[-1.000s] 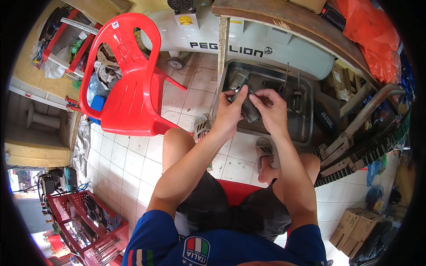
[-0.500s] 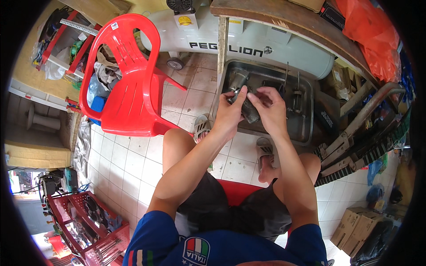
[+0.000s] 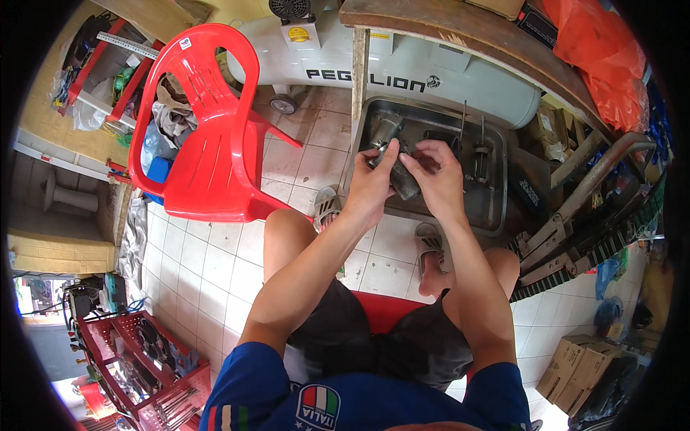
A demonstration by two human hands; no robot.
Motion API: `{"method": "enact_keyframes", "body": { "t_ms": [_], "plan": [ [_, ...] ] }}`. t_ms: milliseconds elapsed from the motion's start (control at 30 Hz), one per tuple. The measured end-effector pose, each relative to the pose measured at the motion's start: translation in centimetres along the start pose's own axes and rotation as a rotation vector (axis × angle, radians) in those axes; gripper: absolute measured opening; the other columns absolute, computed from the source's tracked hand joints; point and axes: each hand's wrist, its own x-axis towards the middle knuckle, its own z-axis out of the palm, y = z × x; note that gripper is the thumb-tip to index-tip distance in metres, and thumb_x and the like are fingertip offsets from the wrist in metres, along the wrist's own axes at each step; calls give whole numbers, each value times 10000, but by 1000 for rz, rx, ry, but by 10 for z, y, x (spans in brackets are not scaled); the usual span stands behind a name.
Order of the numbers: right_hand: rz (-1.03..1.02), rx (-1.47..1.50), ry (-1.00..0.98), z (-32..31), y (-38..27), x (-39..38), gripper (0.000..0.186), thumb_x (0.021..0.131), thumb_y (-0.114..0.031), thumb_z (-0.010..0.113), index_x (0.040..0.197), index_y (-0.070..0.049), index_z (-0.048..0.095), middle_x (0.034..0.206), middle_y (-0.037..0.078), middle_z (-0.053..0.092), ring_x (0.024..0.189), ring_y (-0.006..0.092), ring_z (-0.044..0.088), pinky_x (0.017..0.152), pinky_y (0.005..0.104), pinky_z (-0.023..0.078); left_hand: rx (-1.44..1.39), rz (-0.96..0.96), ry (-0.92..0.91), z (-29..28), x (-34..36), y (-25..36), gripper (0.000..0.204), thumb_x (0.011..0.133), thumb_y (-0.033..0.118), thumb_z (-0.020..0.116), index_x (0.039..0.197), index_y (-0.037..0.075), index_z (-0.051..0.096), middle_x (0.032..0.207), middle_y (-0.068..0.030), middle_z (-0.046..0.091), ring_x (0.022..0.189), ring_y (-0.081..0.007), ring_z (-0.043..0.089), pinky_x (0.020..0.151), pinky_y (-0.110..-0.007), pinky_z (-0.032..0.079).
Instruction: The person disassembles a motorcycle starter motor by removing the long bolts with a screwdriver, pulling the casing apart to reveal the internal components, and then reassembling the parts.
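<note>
My left hand (image 3: pixel 370 183) is closed around a dark, greasy cylindrical metal part (image 3: pixel 405 184), its thumb along the upper end. Against the same part's right side my right hand (image 3: pixel 440 176) presses its thumb, with the other fingers curled; whatever is pinched there is too small to make out. Both hands are over the near left part of a dark metal tray (image 3: pixel 494 224). Just beyond them a grey metal cylinder (image 3: pixel 389 128) lies in the tray. A dark part with a thin upright rod (image 3: pixel 481 161) is at the tray's right side.
A red plastic chair (image 3: pixel 208 169) stands on the left. Behind the tray lies a large grey tank (image 3: pixel 323 57), partly under a wooden bench (image 3: pixel 431 21). To the right is a metal-framed item with a ribbed black edge (image 3: pixel 560 244). A red tool cart (image 3: pixel 136 352) is at lower left.
My right thumb and fingers have shifted slightly against the part, which is tilted a little differently. Both arms stay almost where they were.
</note>
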Motion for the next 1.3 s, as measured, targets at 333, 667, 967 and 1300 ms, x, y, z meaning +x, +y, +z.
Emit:
{"method": "enact_keyframes", "body": {
  "t_ms": [333,667,967,1300],
  "plan": [
    [42,-66,-37,-5,9,3,268,911,-231,748,1034,5,717,937,120,734,826,167,682,745,306,530,13,-8,-20,-1,0,0,680,896,442,755,1252,27,351,1131,-131,551,976,-196,644,773,-392,579],
    [-9,-89,-18,-3,-3,1,283,933,-258,719,1002,15,684,931,118,714,792,193,672,728,328,525,16,-17,-6,-2,1,-1,678,894,437,759,1253,33,351,1125,-125,554,958,-186,639,749,-385,574],
    [-5,-137,-76,-5,6,3,311,956,-277,686,1085,5,672,940,124,719,828,206,683,756,347,531,7,-6,-3,0,1,1,660,900,422,756,1247,30,354,1129,-131,553,966,-194,647,741,-390,580],
    [99,-82,-62,-5,15,8,270,944,-248,705,1079,-16,672,915,118,719,812,187,672,749,324,529,16,-16,-3,0,1,2,645,909,432,742,1242,32,362,1113,-122,546,958,-193,640,748,-398,582]
  ]
}}
